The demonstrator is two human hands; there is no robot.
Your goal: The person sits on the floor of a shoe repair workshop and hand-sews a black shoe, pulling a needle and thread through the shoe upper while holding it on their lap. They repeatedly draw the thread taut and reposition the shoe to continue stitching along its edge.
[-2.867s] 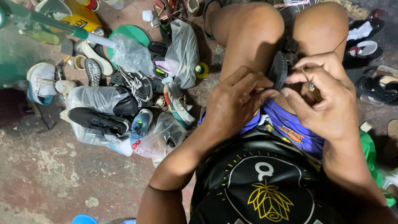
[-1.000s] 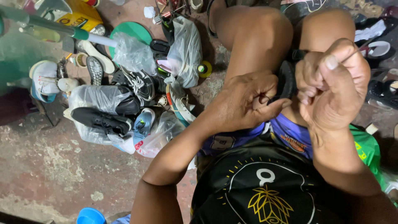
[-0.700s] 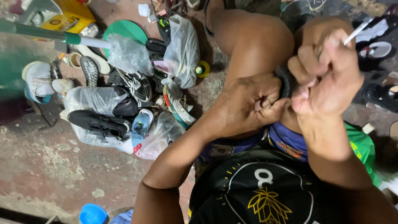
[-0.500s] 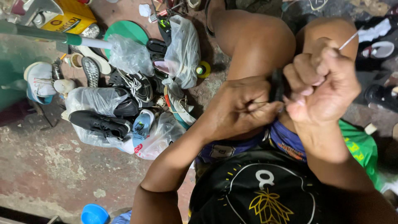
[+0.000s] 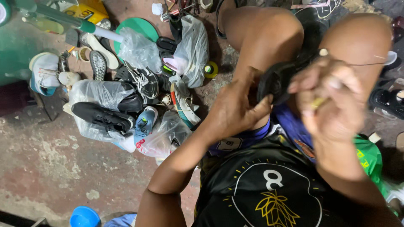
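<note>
I sit with a black shoe [image 5: 273, 82] wedged between my bare knees. My left hand [image 5: 235, 113] grips the shoe's near edge from the left, fingers curled around it. My right hand [image 5: 332, 105] hovers just right of the shoe, blurred by motion, closed around a thin tool with a yellowish handle [image 5: 317, 102]. A fine thread [image 5: 366, 64] runs from that hand out to the right across my knee. The tool's tip is hidden by the blur.
On the concrete floor to the left lies a pile of shoes, a black sneaker [image 5: 103, 117] among them, some in clear plastic bags [image 5: 191, 48]. Nearby are a green disc [image 5: 134, 27], a tape roll [image 5: 210, 69] and a blue bowl [image 5: 84, 216]. Dark sandals [image 5: 389, 101] lie at right.
My right hand was raised high with the thin tool, pulling the thread up. It has now dropped back beside the shoe. My left hand kept its hold.
</note>
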